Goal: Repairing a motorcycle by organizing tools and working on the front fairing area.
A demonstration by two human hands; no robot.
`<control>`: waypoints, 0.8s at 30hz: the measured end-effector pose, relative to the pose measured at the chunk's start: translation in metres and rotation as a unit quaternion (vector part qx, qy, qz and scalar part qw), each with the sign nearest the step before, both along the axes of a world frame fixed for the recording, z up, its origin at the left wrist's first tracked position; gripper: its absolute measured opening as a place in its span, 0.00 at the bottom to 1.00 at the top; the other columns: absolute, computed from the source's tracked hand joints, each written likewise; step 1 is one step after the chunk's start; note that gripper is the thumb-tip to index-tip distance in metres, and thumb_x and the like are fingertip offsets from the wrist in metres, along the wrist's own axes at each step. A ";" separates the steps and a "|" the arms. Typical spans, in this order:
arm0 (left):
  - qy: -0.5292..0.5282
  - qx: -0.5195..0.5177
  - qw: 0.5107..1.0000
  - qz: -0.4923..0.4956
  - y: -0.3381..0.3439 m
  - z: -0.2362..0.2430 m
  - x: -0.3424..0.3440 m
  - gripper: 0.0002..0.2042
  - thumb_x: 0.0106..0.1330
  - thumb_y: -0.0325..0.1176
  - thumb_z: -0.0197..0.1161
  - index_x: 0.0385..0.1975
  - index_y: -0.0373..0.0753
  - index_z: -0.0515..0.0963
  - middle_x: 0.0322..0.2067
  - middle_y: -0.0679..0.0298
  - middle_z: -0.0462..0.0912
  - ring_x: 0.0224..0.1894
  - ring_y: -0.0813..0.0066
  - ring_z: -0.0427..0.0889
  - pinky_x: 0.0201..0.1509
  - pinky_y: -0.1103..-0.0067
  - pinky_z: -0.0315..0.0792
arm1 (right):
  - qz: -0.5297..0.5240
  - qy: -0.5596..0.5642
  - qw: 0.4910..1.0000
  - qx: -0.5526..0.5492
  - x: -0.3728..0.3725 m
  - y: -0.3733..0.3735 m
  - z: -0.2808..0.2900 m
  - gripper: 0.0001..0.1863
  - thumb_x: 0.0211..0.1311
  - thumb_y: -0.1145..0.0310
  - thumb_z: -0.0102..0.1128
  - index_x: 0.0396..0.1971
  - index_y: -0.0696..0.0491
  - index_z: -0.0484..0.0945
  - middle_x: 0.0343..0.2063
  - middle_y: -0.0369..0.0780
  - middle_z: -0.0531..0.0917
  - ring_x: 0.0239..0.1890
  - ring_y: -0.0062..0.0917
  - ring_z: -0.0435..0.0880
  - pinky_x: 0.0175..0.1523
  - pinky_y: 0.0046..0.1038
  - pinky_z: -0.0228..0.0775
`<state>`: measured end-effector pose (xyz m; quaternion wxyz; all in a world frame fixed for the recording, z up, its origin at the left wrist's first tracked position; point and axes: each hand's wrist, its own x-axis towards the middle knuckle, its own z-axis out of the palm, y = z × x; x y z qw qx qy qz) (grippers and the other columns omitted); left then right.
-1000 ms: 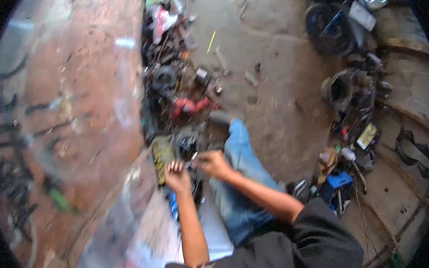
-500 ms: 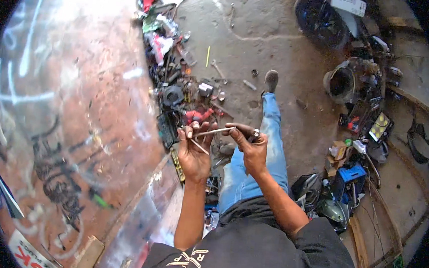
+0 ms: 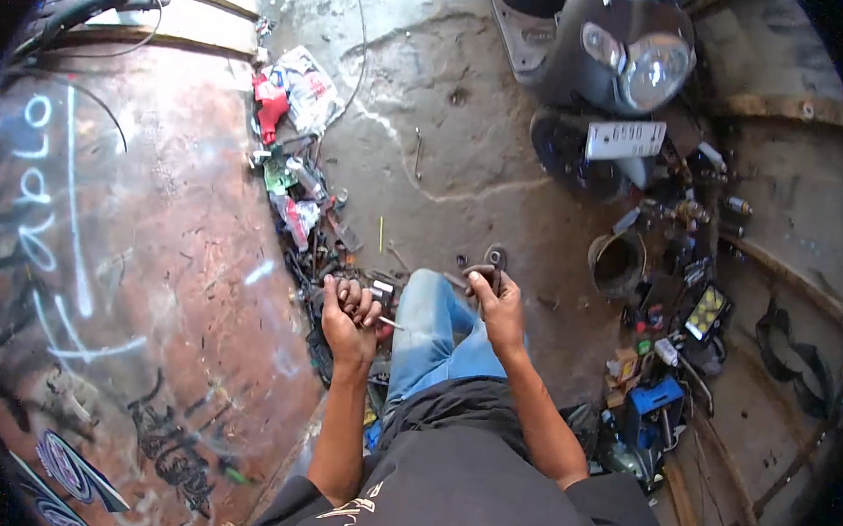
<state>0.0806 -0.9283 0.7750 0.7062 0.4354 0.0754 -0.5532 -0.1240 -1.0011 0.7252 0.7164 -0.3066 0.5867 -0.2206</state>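
My left hand (image 3: 349, 321) is at the middle of the head view with its fingers curled round a thin pale metal rod (image 3: 390, 323). To its right, my right hand (image 3: 496, 309) pinches a short dark metal tool (image 3: 478, 271); its exact kind is hard to make out. The two hands are apart, above my bent legs in jeans (image 3: 422, 331). Loose parts and tools lie heaped beside them, including a pale spanner (image 3: 397, 256) and a thin yellow stick (image 3: 381, 233) on the floor (image 3: 463, 227).
A scooter (image 3: 621, 62) stands at top right. Beside it are a bucket (image 3: 615, 265), assorted parts and a blue box (image 3: 656, 402). A spray-painted panel (image 3: 150, 225) runs along my left, with a strip of litter (image 3: 306, 94) along its edge and hoses at top left.
My hands have moved apart, the rod staying in the left one and the tool in the right. My legs are more bent. The view has shifted, bringing more scooter into sight.
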 end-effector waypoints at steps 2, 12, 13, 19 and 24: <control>0.028 0.039 0.999 0.001 -0.051 -0.002 0.017 0.17 0.74 0.44 0.44 0.22 0.45 0.62 0.19 0.73 0.57 0.21 0.81 0.56 0.25 0.83 0.56 | 0.026 0.049 0.998 -0.034 0.030 -0.048 -0.005 0.15 0.65 0.65 0.53 0.43 0.61 0.78 0.33 0.41 0.82 0.37 0.22 0.80 0.46 0.25 0.69; 0.237 -0.223 0.938 -0.124 -0.318 -0.122 0.152 0.17 0.74 0.44 0.42 0.43 0.39 0.74 0.47 0.62 0.78 0.51 0.70 0.75 0.54 0.70 0.69 | 0.142 0.130 0.948 -0.253 0.247 -0.326 -0.029 0.21 0.64 0.66 0.51 0.55 0.60 0.71 0.43 0.48 0.75 0.46 0.37 0.76 0.50 0.32 0.68; 0.085 0.051 0.986 -0.135 -0.372 -0.093 0.154 0.20 0.74 0.45 0.42 0.52 0.36 0.71 0.42 0.65 0.79 0.45 0.74 0.77 0.49 0.76 0.71 | 0.132 0.139 0.946 -0.261 0.261 -0.356 -0.030 0.22 0.65 0.65 0.52 0.55 0.61 0.71 0.45 0.50 0.74 0.49 0.41 0.75 0.53 0.34 0.67; 0.051 0.001 0.954 -0.295 -0.601 -0.068 0.248 0.25 0.74 0.47 0.40 0.55 0.28 0.67 0.49 0.53 0.76 0.50 0.66 0.76 0.56 0.72 0.70 | 0.130 0.172 0.909 -0.356 0.340 -0.546 0.025 0.23 0.65 0.66 0.51 0.53 0.68 0.69 0.53 0.57 0.71 0.57 0.48 0.69 0.62 0.38 0.60; -0.043 0.030 0.946 -0.319 -0.756 -0.069 0.293 0.19 0.72 0.45 0.48 0.40 0.33 0.75 0.35 0.61 0.80 0.36 0.73 0.80 0.44 0.75 0.75 | 0.063 0.130 0.917 -0.372 0.372 -0.690 0.058 0.21 0.61 0.71 0.55 0.53 0.62 0.72 0.52 0.49 0.74 0.53 0.40 0.76 0.56 0.32 0.68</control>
